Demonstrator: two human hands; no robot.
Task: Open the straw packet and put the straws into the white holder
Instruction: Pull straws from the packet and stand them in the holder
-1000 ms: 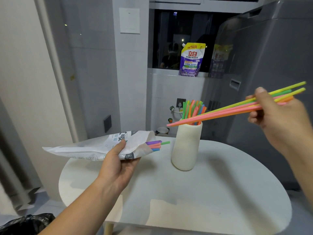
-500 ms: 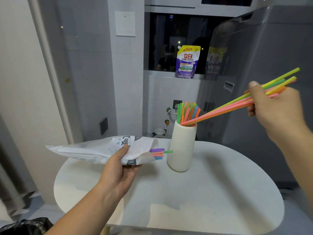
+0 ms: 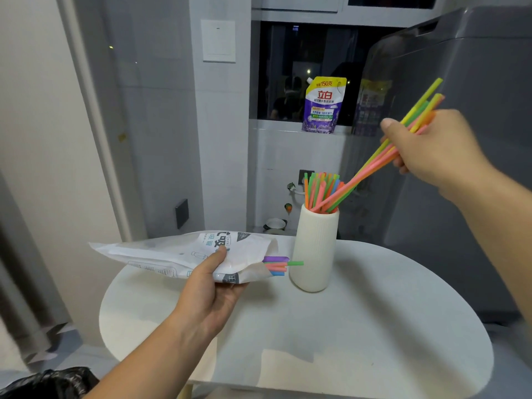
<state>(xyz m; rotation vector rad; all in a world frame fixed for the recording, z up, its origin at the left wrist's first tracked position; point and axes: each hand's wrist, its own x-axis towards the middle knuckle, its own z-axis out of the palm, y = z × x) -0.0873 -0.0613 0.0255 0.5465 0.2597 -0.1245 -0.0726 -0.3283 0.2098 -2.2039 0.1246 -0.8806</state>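
Right hand (image 3: pixel 431 151) pinches a bundle of straws (image 3: pixel 374 165), lower tips inside white ribbed holder (image 3: pixel 315 251) (on round table (image 3: pixel 359 326)). Left hand (image 3: pixel 214 286) grips opened straw packet (image 3: pixel 178 253), straw ends poking out.

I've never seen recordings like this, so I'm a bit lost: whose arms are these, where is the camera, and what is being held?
No machine here: these are one person's bare hands, filmed by a wide-angle camera worn on their head, looking forward and down. The left hand grips an opened straw packet, a few straws poking from its end. The right hand holds a bundle of coloured straws, lower ends dipping into the white holder, which stands on the round table with other straws already inside.
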